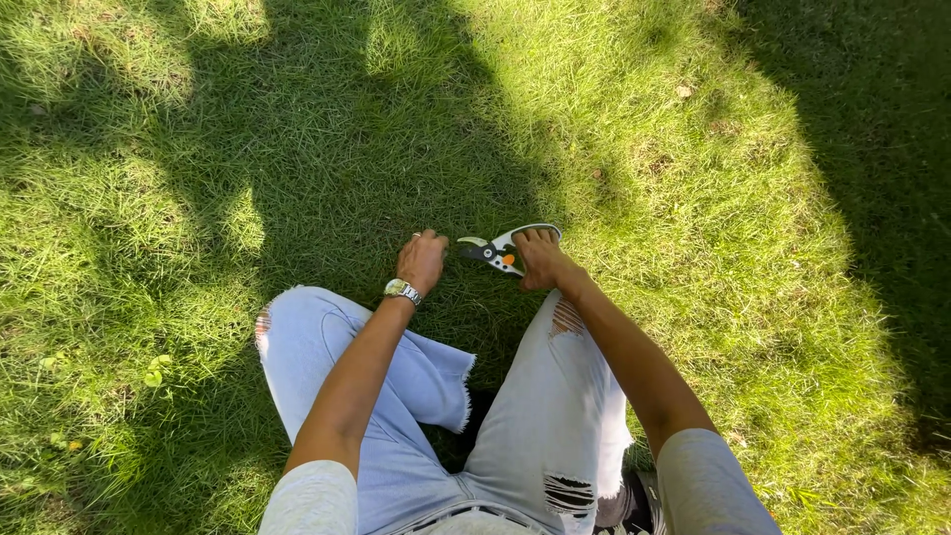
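I sit on grass with my legs in pale ripped jeans (pixel 416 376) spread in front of me. My right hand (pixel 540 261) grips a pair of garden pruning shears (pixel 495 250) with black, grey and orange handles, their blades pointing left, low over the lawn. My left hand (pixel 422 260), with a silver wristwatch (pixel 402 290) on the wrist, is closed in a loose fist just left of the blade tips, pinching at the grass; what it holds is too small to tell.
The lawn (pixel 644 149) spreads all around, bright in sun at the right and top, shaded under me and at the far right edge. A few small leafy weeds (pixel 154 372) grow at the left. A dark shoe (pixel 634 500) shows by my right hip.
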